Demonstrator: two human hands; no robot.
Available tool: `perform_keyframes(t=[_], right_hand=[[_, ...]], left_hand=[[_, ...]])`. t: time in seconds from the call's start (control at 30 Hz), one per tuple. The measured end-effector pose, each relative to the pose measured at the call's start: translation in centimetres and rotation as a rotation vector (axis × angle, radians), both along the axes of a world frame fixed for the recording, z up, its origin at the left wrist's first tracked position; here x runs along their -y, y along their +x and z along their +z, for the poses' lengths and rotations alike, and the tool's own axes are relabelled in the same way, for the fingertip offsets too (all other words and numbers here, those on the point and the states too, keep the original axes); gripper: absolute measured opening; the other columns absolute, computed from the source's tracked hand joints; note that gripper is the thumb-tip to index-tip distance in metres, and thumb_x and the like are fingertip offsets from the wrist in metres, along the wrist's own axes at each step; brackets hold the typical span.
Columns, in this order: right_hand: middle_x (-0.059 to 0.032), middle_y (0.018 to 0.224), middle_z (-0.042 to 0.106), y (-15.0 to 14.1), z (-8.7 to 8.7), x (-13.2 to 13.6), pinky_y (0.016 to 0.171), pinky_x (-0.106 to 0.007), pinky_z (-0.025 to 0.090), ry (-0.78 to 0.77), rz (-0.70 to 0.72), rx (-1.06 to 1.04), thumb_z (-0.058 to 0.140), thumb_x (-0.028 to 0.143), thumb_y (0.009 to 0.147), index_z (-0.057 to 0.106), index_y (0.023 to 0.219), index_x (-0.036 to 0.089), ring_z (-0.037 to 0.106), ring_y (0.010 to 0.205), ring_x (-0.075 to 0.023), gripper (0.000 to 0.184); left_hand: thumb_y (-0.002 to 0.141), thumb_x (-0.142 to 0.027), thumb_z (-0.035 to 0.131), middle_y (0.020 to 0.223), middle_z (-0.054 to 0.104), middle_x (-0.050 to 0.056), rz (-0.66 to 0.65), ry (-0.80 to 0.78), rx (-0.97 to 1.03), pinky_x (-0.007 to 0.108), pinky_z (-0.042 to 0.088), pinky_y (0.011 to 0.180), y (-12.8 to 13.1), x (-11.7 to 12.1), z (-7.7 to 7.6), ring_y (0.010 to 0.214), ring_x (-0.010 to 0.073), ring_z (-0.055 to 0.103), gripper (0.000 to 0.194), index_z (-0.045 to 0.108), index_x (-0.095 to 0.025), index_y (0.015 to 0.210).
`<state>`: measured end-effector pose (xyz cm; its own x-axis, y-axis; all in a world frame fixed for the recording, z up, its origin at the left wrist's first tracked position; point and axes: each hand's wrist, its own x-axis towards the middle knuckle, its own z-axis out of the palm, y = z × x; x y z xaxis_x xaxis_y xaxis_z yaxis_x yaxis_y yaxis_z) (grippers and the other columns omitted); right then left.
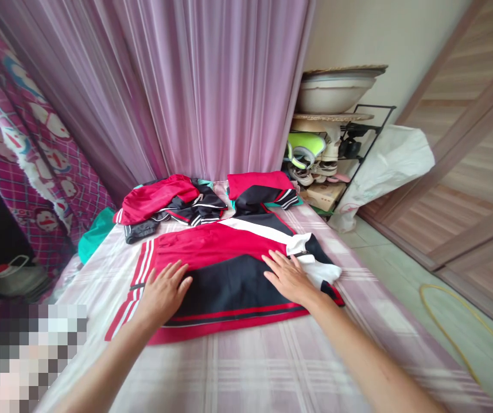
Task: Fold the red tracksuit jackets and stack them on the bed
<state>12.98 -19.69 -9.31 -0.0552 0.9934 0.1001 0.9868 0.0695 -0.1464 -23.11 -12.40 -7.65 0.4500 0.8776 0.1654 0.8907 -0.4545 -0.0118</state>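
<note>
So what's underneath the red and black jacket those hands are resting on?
The red and black track jacket lies on a pink plaid bedsheet, visible around its edges. Whatever lies directly beneath it, under the left hand and right hand, is covered.

Bright, even light; faint shadow under right hand (289,278); edges bowed; pixelated patch (26,358) lower left.

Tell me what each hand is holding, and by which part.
Nothing is held: the left hand and the right hand both lie open and flat on the dark panel of the red-and-black tracksuit top.
</note>
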Motion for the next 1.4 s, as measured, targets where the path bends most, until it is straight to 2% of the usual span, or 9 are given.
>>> perform_keyframes(t=[0.13, 0.43, 0.57, 0.73, 0.87, 1.0, 1.17, 1.3, 1.4], right_hand=[[-0.0103, 0.155, 0.042, 0.3, -1.6, 1.7, 0.118, -0.050, 0.022, 0.026, -0.025, 0.052, 0.033, 0.042, 0.100, 0.048, 0.146, 0.024, 0.036, 0.144, -0.0242, 0.052], [-0.0109, 0.150, 0.050, 1.1, -0.3, 2.1, 0.113, -0.044, 0.033, 0.044, -0.014, 0.062, 0.037, 0.037, 0.098, 0.056, 0.140, 0.021, 0.044, 0.138, -0.0249, 0.048], [-0.0130, 0.141, 0.057, 2.4, -0.3, 4.7, 0.106, -0.041, 0.041, 0.152, -0.035, 0.010, 0.039, 0.036, 0.097, 0.059, 0.134, 0.017, 0.053, 0.127, -0.0265, 0.046], [-0.0123, 0.111, 0.070, 4.9, -0.6, 8.9, 0.097, -0.041, 0.046, 0.271, -0.099, -0.057, 0.041, 0.036, 0.096, 0.070, 0.111, 0.019, 0.061, 0.107, -0.0278, 0.037], [-0.0111, 0.107, 0.071, 6.8, -1.2, 11.0, 0.095, -0.040, 0.049, 0.318, -0.033, -0.137, 0.046, 0.038, 0.093, 0.070, 0.100, 0.021, 0.064, 0.105, -0.0262, 0.030], [-0.0101, 0.115, 0.070, 8.4, -1.8, 11.6, 0.095, -0.038, 0.051, 0.277, 0.096, -0.211, 0.047, 0.032, 0.091, 0.071, 0.093, 0.023, 0.066, 0.105, -0.0230, 0.027], [-0.0069, 0.128, 0.067, 10.1, -2.0, 11.5, 0.097, -0.041, 0.052, 0.150, 0.192, -0.122, 0.047, 0.019, 0.081, 0.073, 0.106, 0.026, 0.065, 0.112, -0.0234, 0.037], [-0.0060, 0.128, 0.067, 10.4, -1.7, 10.8, 0.097, -0.041, 0.052, 0.131, 0.261, 0.003, 0.046, 0.010, 0.075, 0.072, 0.116, 0.029, 0.064, 0.113, -0.0233, 0.052], [-0.0081, 0.109, 0.072, 9.9, -1.1, 10.3, 0.088, -0.036, 0.054, 0.185, 0.251, 0.068, 0.043, 0.006, 0.078, 0.074, 0.108, 0.026, 0.067, 0.099, -0.0219, 0.048]], left_hand=[[0.097, -0.049, 0.038, 0.152, 0.048, 0.008, 0.022, -0.021, -0.009, 0.057, 0.028, 0.115, 0.7, 3.3, -0.9, 0.141, 0.0308, 0.041, 0.053, 0.051, -0.027, 0.144], [0.097, -0.051, 0.037, 0.152, 0.047, 0.010, 0.040, -0.048, -0.021, 0.052, 0.032, 0.112, 1.2, 3.1, -0.4, 0.139, 0.0311, 0.043, 0.057, 0.048, -0.025, 0.146], [0.097, -0.051, 0.035, 0.152, 0.047, 0.012, 0.031, -0.047, -0.014, 0.052, 0.035, 0.109, 1.3, 3.4, -0.3, 0.137, 0.0316, 0.044, 0.057, 0.048, -0.024, 0.146], [0.096, -0.050, 0.038, 0.153, 0.045, 0.014, 0.030, -0.007, 0.046, 0.054, 0.035, 0.109, 1.3, 3.2, -0.4, 0.139, 0.0334, 0.042, 0.057, 0.050, -0.020, 0.144], [0.098, -0.042, 0.037, 0.136, 0.060, 0.014, -0.040, 0.175, 0.215, 0.043, 0.041, 0.107, -0.9, 4.1, -0.2, 0.127, 0.0272, 0.053, 0.045, 0.063, -0.018, 0.126], [0.099, -0.039, 0.039, 0.098, 0.073, 0.008, -0.194, 0.133, 0.201, 0.037, 0.051, 0.090, -5.5, 6.3, 0.1, 0.094, 0.0209, 0.066, 0.037, 0.072, -0.022, 0.100], [0.095, -0.042, 0.050, 0.109, 0.072, 0.009, -0.343, 0.031, 0.114, 0.037, 0.051, 0.095, -9.7, 8.1, 0.6, 0.104, 0.0218, 0.065, 0.037, 0.067, -0.024, 0.123], [0.094, -0.025, 0.047, 0.116, 0.070, 0.011, -0.394, -0.004, 0.009, 0.035, 0.052, 0.095, -10.0, 7.7, 1.2, 0.110, 0.0219, 0.062, 0.041, 0.061, -0.024, 0.132], [0.091, -0.012, 0.042, 0.105, 0.071, 0.011, -0.383, -0.034, -0.062, 0.035, 0.053, 0.090, -9.3, 7.0, 1.7, 0.100, 0.0211, 0.064, 0.046, 0.063, -0.023, 0.130]])
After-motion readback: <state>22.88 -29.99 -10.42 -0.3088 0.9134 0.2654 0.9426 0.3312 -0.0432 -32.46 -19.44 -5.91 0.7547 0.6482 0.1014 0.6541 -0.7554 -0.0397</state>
